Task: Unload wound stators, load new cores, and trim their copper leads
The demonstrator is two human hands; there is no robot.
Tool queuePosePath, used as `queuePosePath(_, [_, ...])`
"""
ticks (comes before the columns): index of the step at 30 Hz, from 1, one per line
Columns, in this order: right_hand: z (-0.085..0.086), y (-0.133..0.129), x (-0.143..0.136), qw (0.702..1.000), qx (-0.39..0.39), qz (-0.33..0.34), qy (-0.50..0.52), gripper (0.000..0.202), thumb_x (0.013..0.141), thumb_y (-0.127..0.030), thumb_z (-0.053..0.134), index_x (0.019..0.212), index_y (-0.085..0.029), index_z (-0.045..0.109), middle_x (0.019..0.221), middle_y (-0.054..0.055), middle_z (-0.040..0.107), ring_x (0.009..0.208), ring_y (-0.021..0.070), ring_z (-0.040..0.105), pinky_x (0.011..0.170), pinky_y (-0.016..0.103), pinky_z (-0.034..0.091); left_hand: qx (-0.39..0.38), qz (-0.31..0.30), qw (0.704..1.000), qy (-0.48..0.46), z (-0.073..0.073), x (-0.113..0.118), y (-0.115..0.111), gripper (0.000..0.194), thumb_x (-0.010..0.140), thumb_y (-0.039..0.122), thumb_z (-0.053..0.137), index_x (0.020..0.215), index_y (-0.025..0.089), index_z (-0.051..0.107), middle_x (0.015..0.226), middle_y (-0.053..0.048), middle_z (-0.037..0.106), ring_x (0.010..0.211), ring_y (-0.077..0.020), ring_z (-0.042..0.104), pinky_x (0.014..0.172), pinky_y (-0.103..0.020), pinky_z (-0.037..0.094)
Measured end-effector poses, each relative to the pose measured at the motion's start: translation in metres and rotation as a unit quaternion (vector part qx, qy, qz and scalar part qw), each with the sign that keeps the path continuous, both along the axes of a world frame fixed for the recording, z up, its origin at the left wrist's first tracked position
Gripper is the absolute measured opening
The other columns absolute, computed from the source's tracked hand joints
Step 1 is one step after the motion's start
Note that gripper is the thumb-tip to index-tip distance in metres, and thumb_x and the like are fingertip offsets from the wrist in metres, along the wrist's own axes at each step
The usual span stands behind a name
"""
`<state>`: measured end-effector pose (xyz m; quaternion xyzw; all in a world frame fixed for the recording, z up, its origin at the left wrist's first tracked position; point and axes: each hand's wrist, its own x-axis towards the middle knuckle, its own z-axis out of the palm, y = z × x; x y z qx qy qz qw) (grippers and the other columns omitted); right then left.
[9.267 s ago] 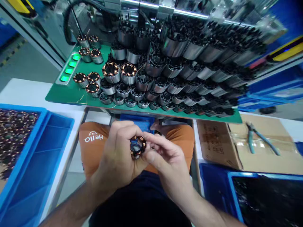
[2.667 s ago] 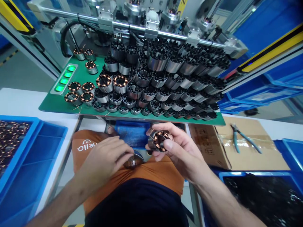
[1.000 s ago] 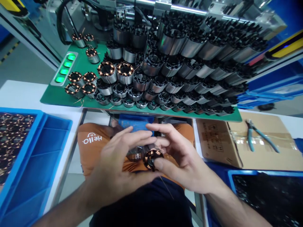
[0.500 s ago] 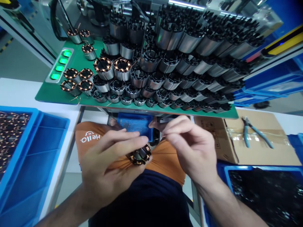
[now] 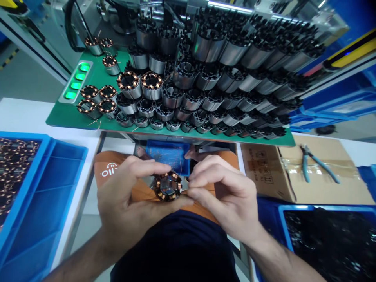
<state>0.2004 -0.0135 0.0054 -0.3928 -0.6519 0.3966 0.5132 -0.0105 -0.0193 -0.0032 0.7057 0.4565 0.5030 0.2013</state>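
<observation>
A copper-wound motor stator [image 5: 168,186] is held over my lap, its open ring end facing up at me. My left hand [image 5: 129,199] grips it, with the index finger along the far rim and the thumb under the near side. Just right of the stator, my right hand [image 5: 225,194] is closed in a pinch, thumb against fingertips. Whatever lies in that pinch is too small to make out, though a thin line runs between it and the stator.
Ahead, a green board [image 5: 70,117] carries stacked bare stator cores [image 5: 213,100] and several wound stators [image 5: 107,105]. Blue bins [image 5: 66,188] with wound stators stand left. Pliers [image 5: 319,164] lie on a cardboard box [image 5: 337,192] at right, above a bin of black parts [image 5: 335,243]. Below sits a blue tray [image 5: 169,156].
My left hand has tilted the stator so its ring end shows more fully. My right hand has moved left and down, bringing its pinched fingertips beside the stator.
</observation>
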Motion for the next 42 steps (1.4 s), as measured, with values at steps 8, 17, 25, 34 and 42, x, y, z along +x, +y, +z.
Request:
queuePosePath(8, [0.007,-0.004,0.002,0.999,0.038,-0.005,-0.012,0.019,0.093,-0.009,0.091,0.102,-0.025,0.086,0.092,0.0,0.081,0.086,0.0174,0.075,0.087,0.035,0.063,-0.008,-0.074,0.996,0.053,0.007,0.001,-0.001,0.024,0.107,0.023,0.069,0.124,0.018,0.053,0.118,-0.008,0.059,0.117,-0.0184,0.061,0.102,-0.031,0.056])
queuePosePath(17, [-0.009,-0.022,-0.026,0.942,-0.25,-0.003,0.223,0.024,0.091,-0.034,0.099,0.113,-0.044,0.094,0.1,0.0,0.085,0.089,0.0131,0.077,0.08,0.024,0.063,0.099,-0.022,0.992,0.072,0.004,0.013,0.009,0.026,0.116,0.044,0.062,0.117,0.018,0.056,0.101,-0.007,0.061,0.101,-0.0217,0.063,0.093,-0.032,0.058])
queuePosePath(25, [-0.022,-0.023,-0.032,0.929,-0.288,-0.044,0.23,0.01,0.093,-0.039,0.097,0.102,-0.042,0.094,0.103,0.002,0.088,0.098,0.017,0.08,0.087,0.028,0.064,0.027,-0.019,0.994,0.105,-0.008,0.012,0.014,0.035,0.105,0.046,0.07,0.084,0.024,0.054,0.08,-0.004,0.062,0.083,-0.0237,0.067,0.085,-0.042,0.048])
queuePosePath(34, [-0.017,-0.013,-0.023,0.944,-0.248,-0.06,0.207,0.002,0.095,-0.035,0.096,0.093,-0.036,0.094,0.093,0.003,0.08,0.087,0.0156,0.074,0.08,0.028,0.065,-0.058,-0.036,0.991,0.112,-0.006,0.015,0.01,0.027,0.091,0.03,0.073,0.076,0.026,0.051,0.07,-0.002,0.053,0.076,-0.0254,0.064,0.079,-0.043,0.049])
queuePosePath(42, [-0.007,-0.014,-0.026,0.92,-0.309,-0.05,0.235,0.017,0.089,-0.046,0.1,0.104,-0.039,0.095,0.093,0.001,0.08,0.085,0.0137,0.071,0.076,0.025,0.062,-0.016,-0.054,0.994,0.097,0.008,0.008,0.028,0.039,0.09,0.034,0.082,0.076,0.026,0.048,0.086,-0.007,0.068,0.093,-0.0268,0.072,0.087,-0.039,0.062])
